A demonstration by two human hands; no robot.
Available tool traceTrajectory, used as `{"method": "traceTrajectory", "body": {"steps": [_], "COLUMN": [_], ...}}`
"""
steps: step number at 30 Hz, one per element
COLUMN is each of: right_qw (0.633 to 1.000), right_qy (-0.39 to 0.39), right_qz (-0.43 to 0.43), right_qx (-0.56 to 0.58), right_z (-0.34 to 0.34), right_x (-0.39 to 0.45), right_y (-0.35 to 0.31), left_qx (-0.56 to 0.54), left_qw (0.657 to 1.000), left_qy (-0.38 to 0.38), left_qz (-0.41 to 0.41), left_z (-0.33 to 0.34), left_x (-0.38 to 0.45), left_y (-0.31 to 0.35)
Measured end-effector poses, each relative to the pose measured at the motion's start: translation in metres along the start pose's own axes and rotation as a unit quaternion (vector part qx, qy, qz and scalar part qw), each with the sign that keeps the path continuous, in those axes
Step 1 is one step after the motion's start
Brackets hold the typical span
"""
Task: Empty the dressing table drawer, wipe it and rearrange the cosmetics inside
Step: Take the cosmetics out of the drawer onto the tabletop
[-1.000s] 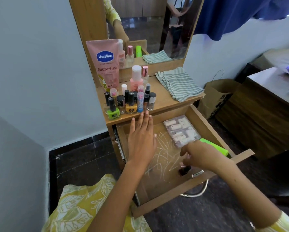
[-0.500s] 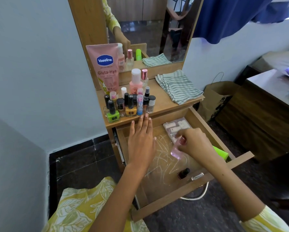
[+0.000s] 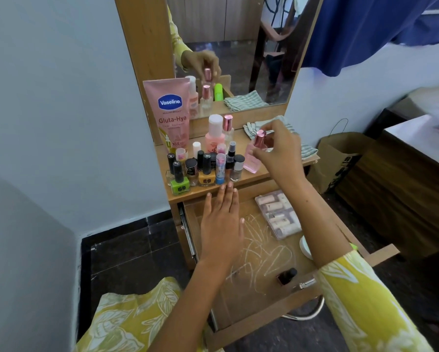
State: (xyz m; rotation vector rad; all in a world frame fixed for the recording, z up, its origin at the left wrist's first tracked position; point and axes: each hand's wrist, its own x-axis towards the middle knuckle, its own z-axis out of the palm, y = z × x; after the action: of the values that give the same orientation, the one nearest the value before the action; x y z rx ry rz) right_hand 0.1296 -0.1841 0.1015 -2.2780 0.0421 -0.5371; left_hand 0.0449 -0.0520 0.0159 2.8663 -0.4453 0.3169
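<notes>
Your right hand (image 3: pixel 277 151) is raised over the dressing table top (image 3: pixel 254 177), forearm reaching forward across the open drawer (image 3: pixel 238 295). Its fingers and thumb curl round a pink perfume bottle (image 3: pixel 253 158), pinching it near the metallic pink cap; the bottle stands tilted, its base at or just above the table top, just beside the cluster of nail polish bottles (image 3: pixel 203 171). Whether the base touches the surface cannot be told.

Your left hand (image 3: pixel 221 222) lies flat, palm down, fingers straight and close together, over the rear left part of the drawer. Its fingertips reach the front edge of the table top. It holds nothing.

Inside the drawer: a clear plastic case (image 3: pixel 278 214) of small pale items at the rear right, a small dark bottle (image 3: pixel 286 275) lying near the front panel, and white scribble marks across the bare floor. A striped cloth (image 3: pixel 269 127) lies folded on the table top behind your right hand. A pink Vaseline tube (image 3: pixel 171 115) leans against the mirror frame.
</notes>
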Motion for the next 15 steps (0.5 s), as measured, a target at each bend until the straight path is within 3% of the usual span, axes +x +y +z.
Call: {"method": "traceTrajectory", "body": {"steps": [7,15], "right_qw": [0.996,0.99], "right_qy": [0.037,0.022], "right_qz": [-0.015,0.037], "right_qx": [0.074,0.137], "right_z": [0.024,0.038], "right_x": [0.014,0.028], "right_y": [0.008,0.032], "left_qx": [0.011,0.018], "left_qw": [1.0,1.0], "left_qy": [0.009,0.023], "left_qz": [-0.002,0.001], "left_z": [0.006,0.012], "left_x": [0.002,0.002], "left_y": [0.0,0.0]}}
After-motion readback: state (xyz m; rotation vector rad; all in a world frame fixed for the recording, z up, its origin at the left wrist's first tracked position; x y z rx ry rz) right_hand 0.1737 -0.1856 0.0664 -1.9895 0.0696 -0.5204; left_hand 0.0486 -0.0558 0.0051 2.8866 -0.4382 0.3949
